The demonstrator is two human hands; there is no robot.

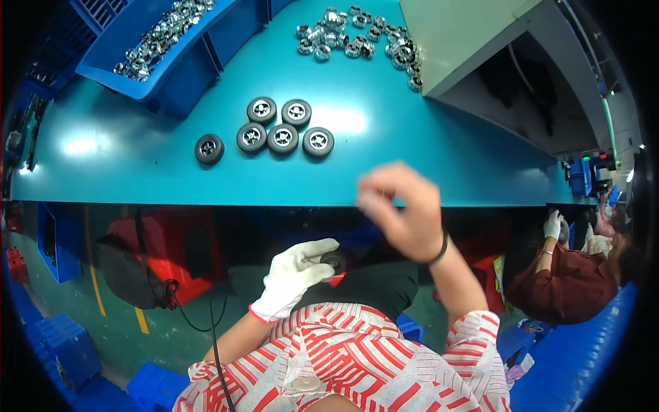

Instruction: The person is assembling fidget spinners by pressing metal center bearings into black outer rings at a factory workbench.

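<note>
In its white glove, my left hand (292, 278) holds a black toy tire (333, 261) between thumb and fingers, above my lap. My bare right hand (408, 209) is raised at the table's front edge, slightly blurred. Its thumb and fingers curl together in a pinch, and whatever they may hold is hidden. Beyond it on the teal table (240, 182), several black wheels with chrome hubs stand in a cluster, among them a front-row wheel (282, 139). A single wheel (209, 149) lies apart to their left.
Chrome hubs fill a blue bin (189, 82) at the back left. Loose chrome hubs (322, 51) lie at the back, beside a pale cabinet (467, 41). A co-worker in a dark red top (566, 285) sits at right. Left of my legs is a red crate (182, 240).
</note>
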